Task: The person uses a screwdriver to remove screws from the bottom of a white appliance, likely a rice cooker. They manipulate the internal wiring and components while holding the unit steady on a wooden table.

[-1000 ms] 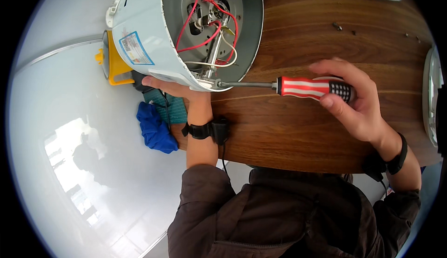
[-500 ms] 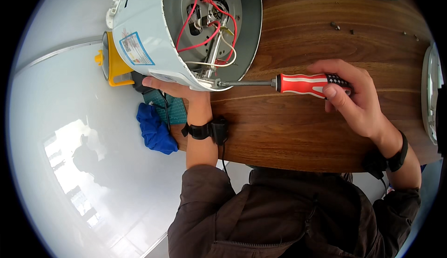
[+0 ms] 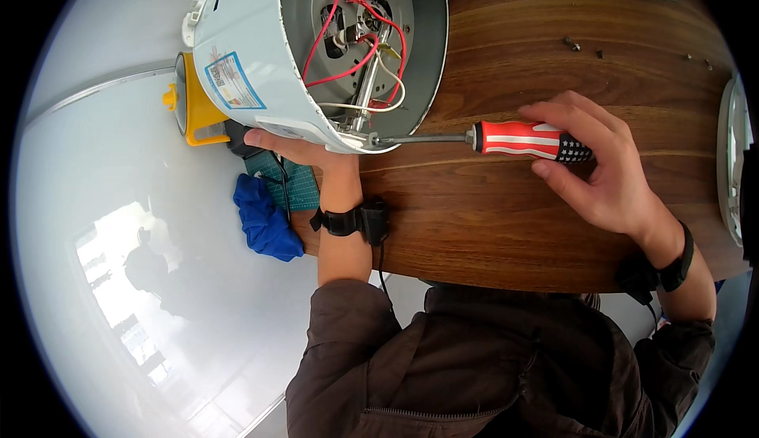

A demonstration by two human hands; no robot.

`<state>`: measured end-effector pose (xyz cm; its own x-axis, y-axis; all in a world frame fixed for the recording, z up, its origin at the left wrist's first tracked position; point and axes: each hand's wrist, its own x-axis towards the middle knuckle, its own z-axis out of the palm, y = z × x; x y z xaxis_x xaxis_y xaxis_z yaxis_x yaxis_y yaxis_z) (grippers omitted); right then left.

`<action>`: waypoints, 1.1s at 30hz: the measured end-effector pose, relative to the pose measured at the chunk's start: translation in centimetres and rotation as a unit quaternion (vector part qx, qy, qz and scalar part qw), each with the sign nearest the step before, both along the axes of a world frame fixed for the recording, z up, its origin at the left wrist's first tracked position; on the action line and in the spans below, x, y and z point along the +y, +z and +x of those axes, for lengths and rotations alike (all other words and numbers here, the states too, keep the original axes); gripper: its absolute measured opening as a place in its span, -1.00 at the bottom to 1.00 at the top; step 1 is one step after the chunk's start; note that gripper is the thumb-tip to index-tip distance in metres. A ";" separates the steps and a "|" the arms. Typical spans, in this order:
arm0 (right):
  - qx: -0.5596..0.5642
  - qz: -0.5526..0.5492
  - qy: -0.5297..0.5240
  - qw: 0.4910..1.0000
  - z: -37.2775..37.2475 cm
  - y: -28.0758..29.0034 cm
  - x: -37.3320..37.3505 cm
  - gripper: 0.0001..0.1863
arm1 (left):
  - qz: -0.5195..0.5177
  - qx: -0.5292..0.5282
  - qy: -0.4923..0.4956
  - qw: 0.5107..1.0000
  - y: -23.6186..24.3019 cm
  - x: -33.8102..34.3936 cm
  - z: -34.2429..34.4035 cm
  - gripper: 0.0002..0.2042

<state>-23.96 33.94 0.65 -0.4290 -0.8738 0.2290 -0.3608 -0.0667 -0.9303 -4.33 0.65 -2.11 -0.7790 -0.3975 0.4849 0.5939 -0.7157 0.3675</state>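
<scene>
Left hand (image 3: 296,148) against underside of pale cylindrical housing (image 3: 265,58), grip hidden, right hand (image 3: 605,171) loosely around red-striped screwdriver (image 3: 520,139), firm hold unclear, blade at housing's near rim, wooden counter (image 3: 490,220) below.

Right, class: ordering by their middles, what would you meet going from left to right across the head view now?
Yellow object → blue cloth → red wires → screwdriver → right hand → pale rounded part at the table's right end.

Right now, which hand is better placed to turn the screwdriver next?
Probably the right hand: it is open around the screwdriver handle, while the left hand is against the pale housing, partly hidden.
</scene>
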 end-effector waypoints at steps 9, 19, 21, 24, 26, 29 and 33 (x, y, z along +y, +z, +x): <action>-0.005 -0.024 -0.023 0.999 -0.1 -0.2 0.0 -0.63 | -0.170 -0.302 0.428 0.835 1.2 2.2 -1.4 -0.11; -0.018 -0.027 -0.009 0.999 -0.2 -0.4 0.0 -0.63 | -0.208 -0.333 0.445 0.805 1.5 2.4 -1.5 -0.09; -0.019 -0.024 -0.004 1.000 -0.2 -0.3 0.0 -0.63 | -0.219 -0.334 0.448 0.800 1.6 2.4 -1.5 -0.08; -0.027 -0.031 -0.003 0.999 -0.2 -0.1 -0.1 -0.63 | -0.202 -0.340 0.467 0.791 2.0 3.1 -2.0 -0.06; -0.028 -0.031 -0.005 0.999 -0.2 -0.1 -0.1 -0.63 | -0.174 -0.343 0.465 0.797 2.0 3.3 -2.1 -0.07; -0.029 -0.034 -0.006 0.999 -0.2 -0.2 -0.1 -0.63 | -0.164 -0.340 0.460 0.804 2.0 3.3 -2.1 -0.07; -0.029 -0.039 -0.003 0.999 -0.2 -0.4 -0.1 -0.63 | -0.186 -0.340 0.466 0.795 1.9 2.9 -1.9 -0.08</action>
